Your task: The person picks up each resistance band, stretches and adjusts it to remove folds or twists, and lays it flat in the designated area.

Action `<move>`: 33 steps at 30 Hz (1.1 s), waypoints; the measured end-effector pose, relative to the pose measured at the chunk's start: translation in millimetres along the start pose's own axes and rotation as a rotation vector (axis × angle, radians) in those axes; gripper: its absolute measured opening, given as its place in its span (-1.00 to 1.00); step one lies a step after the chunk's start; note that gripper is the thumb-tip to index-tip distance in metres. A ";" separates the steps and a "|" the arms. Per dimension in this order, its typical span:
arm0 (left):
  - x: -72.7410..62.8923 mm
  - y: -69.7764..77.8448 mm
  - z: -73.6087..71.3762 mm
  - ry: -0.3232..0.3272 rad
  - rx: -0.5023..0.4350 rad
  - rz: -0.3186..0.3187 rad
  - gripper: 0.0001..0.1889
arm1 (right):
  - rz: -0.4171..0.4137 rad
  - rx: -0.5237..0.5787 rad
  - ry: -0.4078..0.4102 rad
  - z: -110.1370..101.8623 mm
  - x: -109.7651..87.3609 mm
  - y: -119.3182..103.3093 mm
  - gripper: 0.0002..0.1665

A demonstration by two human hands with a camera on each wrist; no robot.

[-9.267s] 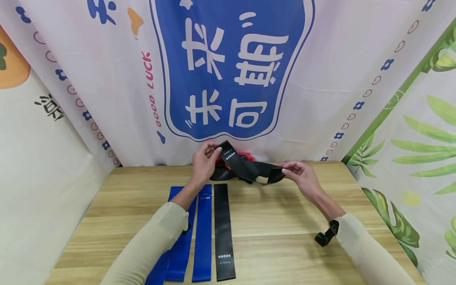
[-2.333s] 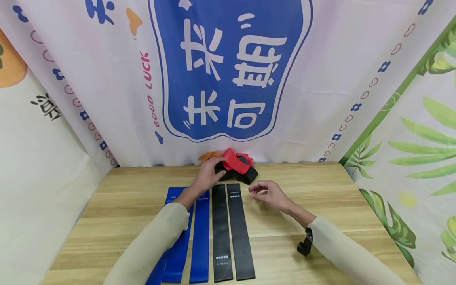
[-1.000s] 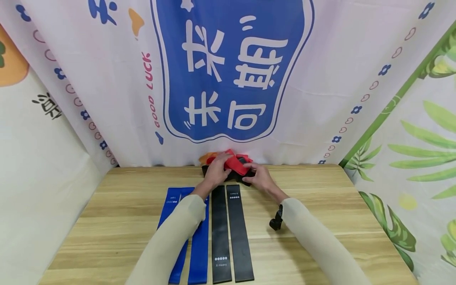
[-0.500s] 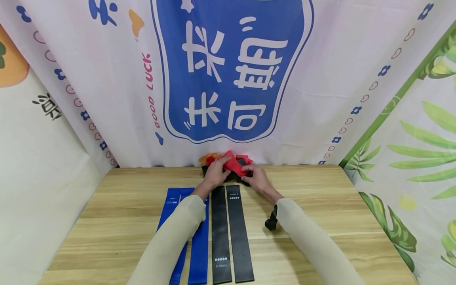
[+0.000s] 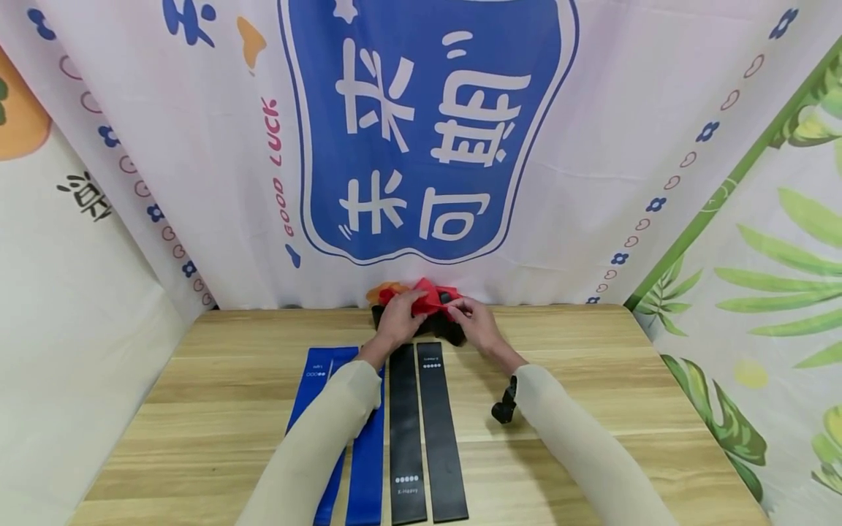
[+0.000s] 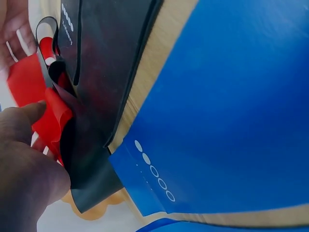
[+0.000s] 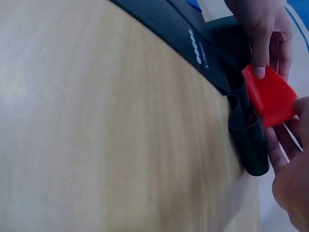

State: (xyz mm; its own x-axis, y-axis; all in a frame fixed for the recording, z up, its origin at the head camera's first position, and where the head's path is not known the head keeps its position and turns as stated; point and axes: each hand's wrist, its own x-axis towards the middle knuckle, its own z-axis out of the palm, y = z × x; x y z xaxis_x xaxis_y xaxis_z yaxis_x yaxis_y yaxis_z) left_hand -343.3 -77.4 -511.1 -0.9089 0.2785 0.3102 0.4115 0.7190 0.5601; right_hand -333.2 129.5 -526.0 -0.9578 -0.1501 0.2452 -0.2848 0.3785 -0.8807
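At the table's back edge, my left hand (image 5: 397, 318) pinches a red resistance band (image 5: 429, 292), its thumb on top and fingers beneath, as the wrist views show. My right hand (image 5: 480, 326) pinches the same red band (image 7: 274, 99) by its right end between thumb and fingers. Below it bunches a loosely looped black resistance band (image 7: 248, 147), and an orange band (image 5: 383, 293) shows at the pile's left. Two blue bands, one marked with dots (image 6: 154, 170), and two black bands lie flat in front, partly under my left forearm.
The flat black bands (image 5: 405, 416) (image 5: 442, 431) lie side by side, right of the second blue band (image 5: 365, 475). A printed curtain (image 5: 559, 241) hangs right behind the wooden table (image 5: 579, 365). A black wrist camera (image 5: 504, 409) sits at my right cuff.
A second black band, held in both hands earlier, now lies flat beside the first. Both hands have moved to the pile, and the right fingertips have taken the red band's end.
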 end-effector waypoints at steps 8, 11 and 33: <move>3.2 -0.3 1.2 0.094 -0.046 0.023 -0.73 | -0.064 0.086 -0.025 -1.2 -1.7 -13.9 -0.82; 3.3 0.0 -1.8 0.116 -0.025 0.025 -0.83 | -0.048 0.183 -0.041 -1.8 -2.7 -19.8 -0.80; 0.1 17.0 -23.4 0.090 -0.244 -0.065 -0.76 | -0.045 0.306 0.082 -31.1 9.0 -68.0 -0.72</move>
State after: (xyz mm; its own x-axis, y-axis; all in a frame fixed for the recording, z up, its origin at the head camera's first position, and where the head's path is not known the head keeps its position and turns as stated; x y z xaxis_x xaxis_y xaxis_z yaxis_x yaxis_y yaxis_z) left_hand -334.9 -80.0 -483.6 -0.9289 0.1708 0.3286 0.3662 0.5560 0.7462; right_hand -323.7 130.8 -451.4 -0.9479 -0.0813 0.3081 -0.3143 0.0787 -0.9461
